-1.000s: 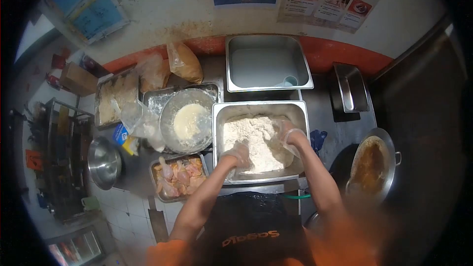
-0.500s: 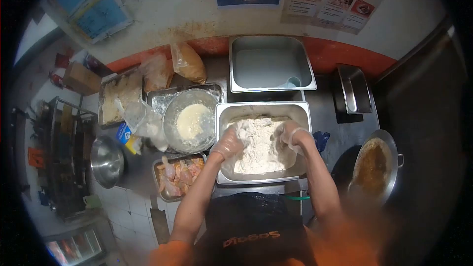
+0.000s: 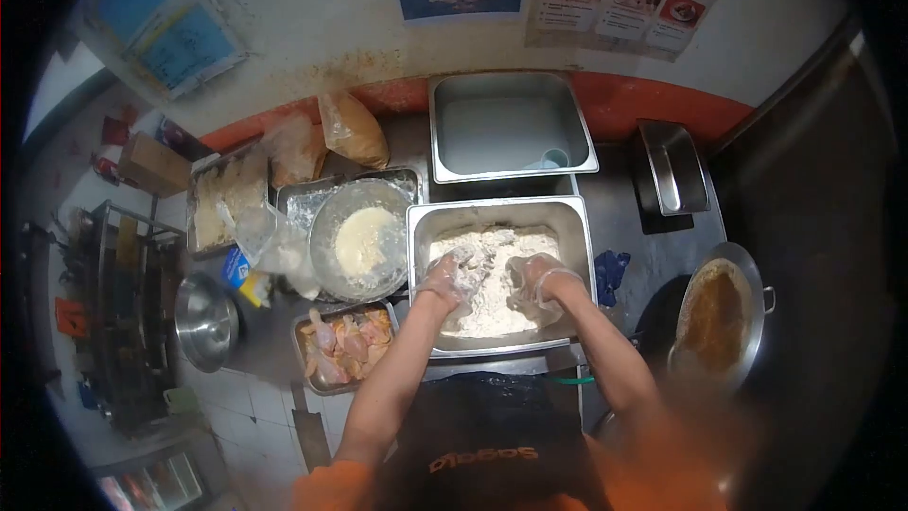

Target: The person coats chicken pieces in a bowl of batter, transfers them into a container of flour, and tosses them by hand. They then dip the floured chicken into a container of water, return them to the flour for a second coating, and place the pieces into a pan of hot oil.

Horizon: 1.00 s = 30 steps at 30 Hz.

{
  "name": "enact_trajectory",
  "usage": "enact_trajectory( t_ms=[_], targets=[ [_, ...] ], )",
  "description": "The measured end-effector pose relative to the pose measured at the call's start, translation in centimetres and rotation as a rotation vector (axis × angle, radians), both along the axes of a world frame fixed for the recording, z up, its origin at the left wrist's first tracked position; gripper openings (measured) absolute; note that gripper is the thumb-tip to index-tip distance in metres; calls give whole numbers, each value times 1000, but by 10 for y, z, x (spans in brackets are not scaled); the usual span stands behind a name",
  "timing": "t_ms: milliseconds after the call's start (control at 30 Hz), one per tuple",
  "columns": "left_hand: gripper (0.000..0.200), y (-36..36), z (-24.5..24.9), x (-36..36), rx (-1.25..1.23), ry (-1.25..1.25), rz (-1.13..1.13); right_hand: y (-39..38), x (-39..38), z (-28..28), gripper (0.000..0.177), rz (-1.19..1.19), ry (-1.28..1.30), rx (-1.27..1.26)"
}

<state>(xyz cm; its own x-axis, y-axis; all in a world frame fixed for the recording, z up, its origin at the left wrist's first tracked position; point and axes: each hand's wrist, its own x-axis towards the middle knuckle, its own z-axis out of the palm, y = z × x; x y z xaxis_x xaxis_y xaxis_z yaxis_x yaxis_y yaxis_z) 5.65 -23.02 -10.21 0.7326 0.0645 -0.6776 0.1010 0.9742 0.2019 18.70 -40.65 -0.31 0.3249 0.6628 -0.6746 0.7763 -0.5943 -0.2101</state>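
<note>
A deep steel tray [image 3: 421,255] stands in front of me with white flour [image 3: 492,312] in it. Both hands wear clear plastic gloves dusted with flour. My left hand [image 3: 452,279] is at the left part of the flour, its fingers partly sunk in and coated. Opposite it, my right hand [image 3: 537,282] reaches into the flour from the right, fingertips hidden. Whether either hand grips anything under the flour cannot be made out. Left of the tray is a bowl [image 3: 322,246] with pale powder, and below that a small tray [image 3: 307,360] of raw chicken pieces.
Behind stands a steel tray [image 3: 501,123] of cloudy liquid with a cup in it. Bags [image 3: 352,132] lean by the wall. An empty bowl [image 3: 206,322] is at left; a pan [image 3: 714,322] with brown contents and a narrow steel container [image 3: 673,170] are at right.
Both hands have moved closer together in the flour, toward the tray's middle. The surface of the flour has been disturbed. The whole view has shifted slightly.
</note>
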Motion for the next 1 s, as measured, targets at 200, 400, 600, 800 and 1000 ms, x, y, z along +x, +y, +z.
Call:
enact_trajectory(
  t_ms=[200,400,600,800,1000],
  targets=[
    [22,-1,22,4,22,28,-22,-9,0,0,45,-393,239,432],
    [27,-20,-6,19,629,144,-383,0,-7,-7,50,-456,308,759],
    [29,-20,50,16,709,-26,-463,-13,1,-47,55,-636,450,770],
    [42,-11,27,13,1229,39,-719,-15,17,-119,45,-237,191,948],
    [44,5,39,13,1434,-16,-814,-34,7,-14,30,-431,267,850]
  ],
)
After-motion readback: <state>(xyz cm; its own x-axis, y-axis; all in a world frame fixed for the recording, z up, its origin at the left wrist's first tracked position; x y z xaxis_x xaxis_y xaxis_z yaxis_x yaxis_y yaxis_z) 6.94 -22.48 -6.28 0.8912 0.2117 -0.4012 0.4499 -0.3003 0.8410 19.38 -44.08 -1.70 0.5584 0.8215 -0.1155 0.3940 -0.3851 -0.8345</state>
